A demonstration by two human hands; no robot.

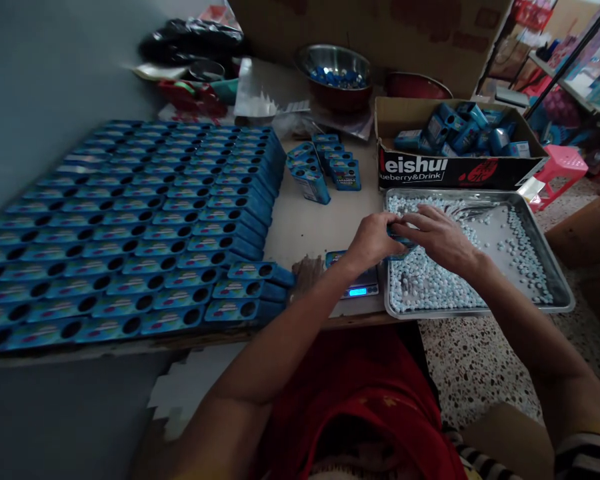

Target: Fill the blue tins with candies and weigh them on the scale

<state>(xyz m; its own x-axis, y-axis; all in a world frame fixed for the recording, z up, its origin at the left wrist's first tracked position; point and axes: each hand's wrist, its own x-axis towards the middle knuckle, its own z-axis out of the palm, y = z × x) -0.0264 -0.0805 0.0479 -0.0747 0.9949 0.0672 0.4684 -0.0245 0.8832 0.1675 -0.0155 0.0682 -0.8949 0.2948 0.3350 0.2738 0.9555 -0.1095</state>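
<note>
Over the left part of a metal tray (563, 293) spread with small pale-blue and white candies (430, 287), my two hands meet at a small blue candy box (404, 249). My left hand (375, 239) grips the box from its left side. My right hand (437, 235) has its fingers closed over the top and right of it, so much of the box is hidden. Just left of the tray is a small scale (360, 291) with a lit blue display. Another blue box (334, 257) shows at the scale, partly covered by my left forearm.
Rows of upright blue boxes (150, 233) with round holes on top fill the table's left side. Several loose boxes (313, 183) stand mid-table. Behind the tray sits a carton (420, 175) of blue boxes. A metal bowl (307, 60) with blue pieces stands at the back.
</note>
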